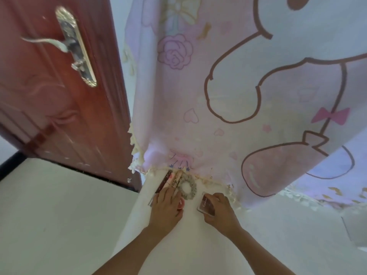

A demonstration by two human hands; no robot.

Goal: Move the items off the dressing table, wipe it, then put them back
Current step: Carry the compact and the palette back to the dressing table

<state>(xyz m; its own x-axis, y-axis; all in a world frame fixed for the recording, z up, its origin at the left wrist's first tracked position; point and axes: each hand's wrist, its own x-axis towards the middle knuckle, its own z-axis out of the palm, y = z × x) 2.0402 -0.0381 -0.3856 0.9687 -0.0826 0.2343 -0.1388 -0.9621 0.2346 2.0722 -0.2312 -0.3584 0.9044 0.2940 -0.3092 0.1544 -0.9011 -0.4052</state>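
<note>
A narrow white dressing table (190, 231) runs away from me towards a hanging curtain. At its far end lie a grey scrunchie (187, 185), several slim cosmetic tubes (174, 180) and a dark stick (163, 182). My left hand (166, 207) lies flat over the near ends of the tubes and partly covers a round pink compact (181, 203). My right hand (219, 210) grips a small rectangular brown case with script lettering (206, 205), just above or on the tabletop; I cannot tell which.
A pink cartoon curtain (228, 86) with a fringed hem hangs over the table's far end. An open reddish wooden door (59, 108) with a silver lever handle (65, 44) stands at the left. White floor (59, 215) lies left of the table.
</note>
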